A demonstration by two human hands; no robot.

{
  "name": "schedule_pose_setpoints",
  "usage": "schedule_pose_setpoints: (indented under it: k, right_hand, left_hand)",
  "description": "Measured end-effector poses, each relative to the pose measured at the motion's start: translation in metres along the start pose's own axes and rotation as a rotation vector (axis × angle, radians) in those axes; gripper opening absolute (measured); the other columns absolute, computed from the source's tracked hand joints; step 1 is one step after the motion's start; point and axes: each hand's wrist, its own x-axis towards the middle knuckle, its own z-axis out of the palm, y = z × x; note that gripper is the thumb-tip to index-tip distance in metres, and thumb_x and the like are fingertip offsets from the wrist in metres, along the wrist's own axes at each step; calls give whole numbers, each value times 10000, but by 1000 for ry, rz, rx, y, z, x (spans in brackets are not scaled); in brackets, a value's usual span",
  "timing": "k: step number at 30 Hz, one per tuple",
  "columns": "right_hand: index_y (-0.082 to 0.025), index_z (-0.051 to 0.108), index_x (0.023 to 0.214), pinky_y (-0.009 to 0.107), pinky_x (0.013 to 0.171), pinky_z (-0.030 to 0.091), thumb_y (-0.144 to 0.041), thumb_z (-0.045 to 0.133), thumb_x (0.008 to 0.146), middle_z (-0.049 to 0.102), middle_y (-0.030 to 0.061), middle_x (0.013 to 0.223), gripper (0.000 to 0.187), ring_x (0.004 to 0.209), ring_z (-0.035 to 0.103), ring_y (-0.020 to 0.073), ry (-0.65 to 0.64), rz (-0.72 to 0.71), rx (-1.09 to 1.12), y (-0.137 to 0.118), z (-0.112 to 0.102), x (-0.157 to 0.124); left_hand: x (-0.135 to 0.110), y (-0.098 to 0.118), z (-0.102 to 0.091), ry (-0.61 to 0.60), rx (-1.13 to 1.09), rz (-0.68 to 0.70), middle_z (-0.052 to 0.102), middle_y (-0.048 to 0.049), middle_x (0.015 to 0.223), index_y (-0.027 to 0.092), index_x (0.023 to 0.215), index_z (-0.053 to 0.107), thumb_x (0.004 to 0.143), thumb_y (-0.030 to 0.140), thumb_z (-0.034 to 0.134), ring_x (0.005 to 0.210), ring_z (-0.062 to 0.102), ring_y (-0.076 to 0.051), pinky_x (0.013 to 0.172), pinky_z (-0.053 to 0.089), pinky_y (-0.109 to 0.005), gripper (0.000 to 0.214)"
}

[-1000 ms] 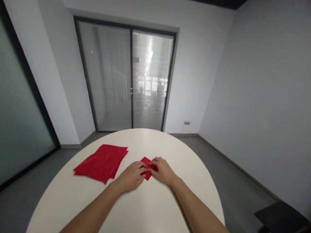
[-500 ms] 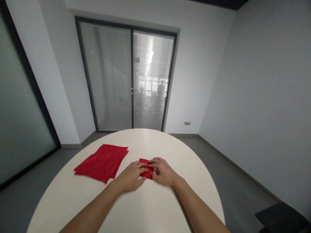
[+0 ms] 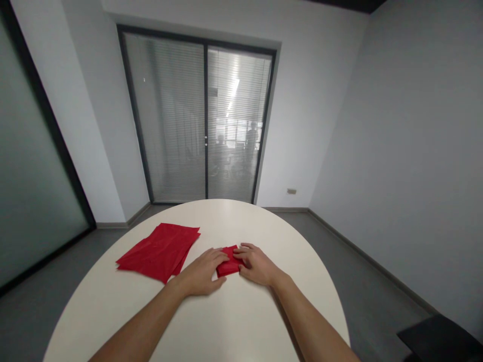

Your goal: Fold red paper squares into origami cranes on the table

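A small folded red sheet (image 3: 229, 267), of paper or thin cloth, lies on the table between my hands. My left hand (image 3: 204, 272) rests at its left side, fingers stretched over the edge and thumb spread apart on the tabletop. At the right side, my right hand (image 3: 261, 267) has its fingers on top of the folded sheet and its thumb against the near right corner, gripping that edge. Part of the folded sheet is hidden under the fingers. To the left of my left hand lies a loose stack of larger red sheets (image 3: 160, 251), spread flat with uneven corners.
The round cream table (image 3: 241, 322) fills the lower middle. Beyond it stands a glazed partition with blinds (image 3: 169, 125). A black chair (image 3: 441, 337) is at the lower right, and a frosted glass panel (image 3: 33, 166) is on the left.
The folded red sheet has turned between my hands, and more of its near edge now shows. My right hand has shifted slightly right; my left hand stays nearly in place.
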Motion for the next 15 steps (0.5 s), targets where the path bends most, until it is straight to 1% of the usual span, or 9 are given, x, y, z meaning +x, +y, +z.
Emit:
schedule_pose_setpoints:
  k: [2,4,8,12,15]
  right_hand:
    - [-215,704,1168,397,1103,342,-151,581,784,679,75,1249,409,1200,559,227,25,10,-7,-2,-2,0]
    - [-222,723,1126,382,1041,387,-211,628,794,699,72,1185,345,1148,574,236,37,23,-2,-6,-4,-1]
    - [-242,735,1070,352,948,418,-322,702,793,728,46,1054,290,1024,606,232,17,29,17,-14,-6,1]
    - [-246,735,1032,320,892,430,-289,660,840,737,28,985,211,944,618,207,-1,39,20,-15,-3,1]
    - [-233,736,965,305,860,440,-266,611,880,733,28,937,155,904,621,196,1,86,34,-13,0,1]
  left_hand:
    - [0,-1,0,-4,-17,-9,600,-91,1349,238,1335,531,853,316,611,1244,535,-266,1088,391,-410,495]
    - [0,-2,1,3,-25,-40,628,-91,1309,234,1314,547,866,332,600,1181,579,-258,1038,432,-390,462]
    - [1,-2,2,20,-25,-118,676,-87,1221,225,1237,593,913,387,550,1092,625,-253,957,469,-372,365]
    - [3,-2,3,7,-23,-160,710,-75,1134,220,1150,634,967,376,463,1018,647,-237,889,479,-344,295]
    - [4,-5,5,15,-13,-169,711,-83,1146,218,1164,639,989,391,424,1030,648,-238,905,471,-349,327]
